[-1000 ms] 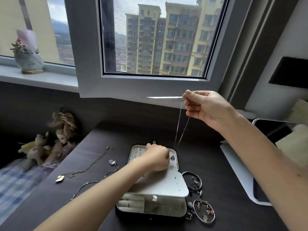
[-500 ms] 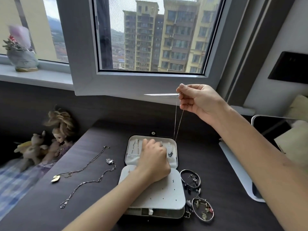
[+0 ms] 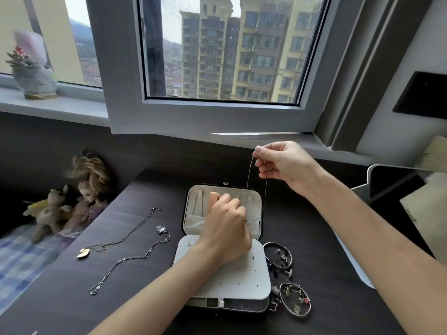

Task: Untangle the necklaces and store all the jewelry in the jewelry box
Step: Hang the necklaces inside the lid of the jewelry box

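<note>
The jewelry box lies open mid-table, its lid flat at the far side and a white earring panel over the base. My right hand pinches a thin necklace above the lid; both strands hang down into it. My left hand rests in the lid, fingers curled at the lid pocket's edge, and hides the pendant. On the table to the left lie a gold-pendant necklace and a silver chain. Two bangles with small pieces lie right of the box.
Two dolls sit off the table's left edge. A white tray-like object lies at the right. An open window frame juts over the table's far side. A plant pot stands on the sill.
My right hand has come down with the thin necklace, so less chain hangs free. The pendant, seen beside my left hand before, is now out of sight behind it.
</note>
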Demonstrator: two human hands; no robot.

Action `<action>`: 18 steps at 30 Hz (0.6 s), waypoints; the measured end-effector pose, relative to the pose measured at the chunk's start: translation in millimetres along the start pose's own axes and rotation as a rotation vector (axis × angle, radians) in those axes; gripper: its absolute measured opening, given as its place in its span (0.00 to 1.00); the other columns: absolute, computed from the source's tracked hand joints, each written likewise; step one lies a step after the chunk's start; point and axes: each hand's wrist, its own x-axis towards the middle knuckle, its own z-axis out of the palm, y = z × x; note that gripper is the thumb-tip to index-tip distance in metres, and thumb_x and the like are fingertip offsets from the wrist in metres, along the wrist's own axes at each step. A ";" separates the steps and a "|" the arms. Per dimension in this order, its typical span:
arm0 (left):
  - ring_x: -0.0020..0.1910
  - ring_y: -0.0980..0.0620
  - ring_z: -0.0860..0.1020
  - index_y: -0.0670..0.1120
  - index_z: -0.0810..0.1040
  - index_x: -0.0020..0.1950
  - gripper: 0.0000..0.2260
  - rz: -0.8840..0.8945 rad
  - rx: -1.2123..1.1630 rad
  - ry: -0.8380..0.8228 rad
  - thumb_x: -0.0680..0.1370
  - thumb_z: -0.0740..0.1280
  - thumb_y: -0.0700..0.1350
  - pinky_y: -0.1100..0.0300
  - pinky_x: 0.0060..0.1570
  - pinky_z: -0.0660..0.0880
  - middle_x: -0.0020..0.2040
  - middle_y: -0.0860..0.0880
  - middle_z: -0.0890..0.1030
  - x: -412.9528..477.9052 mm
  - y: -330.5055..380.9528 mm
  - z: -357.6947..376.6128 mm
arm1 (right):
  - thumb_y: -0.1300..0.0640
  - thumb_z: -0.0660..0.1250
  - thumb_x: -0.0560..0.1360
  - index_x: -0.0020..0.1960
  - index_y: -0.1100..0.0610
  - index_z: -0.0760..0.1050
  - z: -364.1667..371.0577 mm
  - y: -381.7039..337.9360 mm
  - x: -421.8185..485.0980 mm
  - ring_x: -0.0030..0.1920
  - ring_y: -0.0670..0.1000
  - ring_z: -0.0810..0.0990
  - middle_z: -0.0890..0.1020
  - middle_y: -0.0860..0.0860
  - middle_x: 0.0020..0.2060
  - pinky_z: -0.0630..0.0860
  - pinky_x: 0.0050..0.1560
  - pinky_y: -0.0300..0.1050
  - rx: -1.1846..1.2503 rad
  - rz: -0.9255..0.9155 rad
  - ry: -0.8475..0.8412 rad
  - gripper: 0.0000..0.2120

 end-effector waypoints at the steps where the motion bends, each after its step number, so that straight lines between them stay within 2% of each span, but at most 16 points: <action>1: 0.31 0.47 0.69 0.46 0.68 0.25 0.07 0.001 0.004 -0.001 0.59 0.66 0.45 0.54 0.39 0.56 0.26 0.49 0.71 0.0 0.2 -0.3 | 0.60 0.65 0.78 0.42 0.61 0.77 1.2 3.7 -0.7 0.30 0.46 0.76 0.78 0.52 0.31 0.78 0.36 0.41 -0.021 0.013 -0.006 0.08; 5: 0.32 0.47 0.69 0.46 0.70 0.26 0.06 -0.003 0.005 -0.007 0.60 0.66 0.44 0.55 0.40 0.56 0.28 0.49 0.72 -1.6 -0.5 1.1 | 0.62 0.64 0.78 0.42 0.61 0.77 4.6 14.4 -1.0 0.31 0.47 0.76 0.78 0.53 0.32 0.78 0.37 0.41 -0.051 0.032 -0.003 0.07; 8: 0.32 0.47 0.69 0.46 0.71 0.26 0.04 0.008 0.010 -0.036 0.57 0.67 0.41 0.55 0.40 0.56 0.28 0.49 0.72 -1.9 -2.5 4.2 | 0.63 0.63 0.79 0.42 0.60 0.76 3.3 13.1 2.9 0.32 0.47 0.76 0.78 0.53 0.33 0.78 0.38 0.42 0.016 -0.002 0.050 0.07; 12: 0.28 0.48 0.69 0.46 0.71 0.25 0.09 -0.018 0.034 -0.102 0.53 0.70 0.39 0.55 0.38 0.55 0.26 0.51 0.72 -1.1 -3.9 6.8 | 0.62 0.62 0.79 0.43 0.59 0.75 -2.3 1.8 13.9 0.31 0.46 0.77 0.78 0.52 0.33 0.78 0.39 0.41 0.104 -0.059 0.114 0.08; 18: 0.24 0.48 0.68 0.46 0.70 0.26 0.08 -0.062 -0.001 -0.085 0.54 0.69 0.41 0.55 0.38 0.57 0.22 0.51 0.72 -2.4 -2.0 5.3 | 0.61 0.62 0.79 0.43 0.59 0.76 -1.6 -6.3 23.3 0.32 0.46 0.77 0.78 0.51 0.33 0.79 0.41 0.44 0.103 -0.087 0.107 0.07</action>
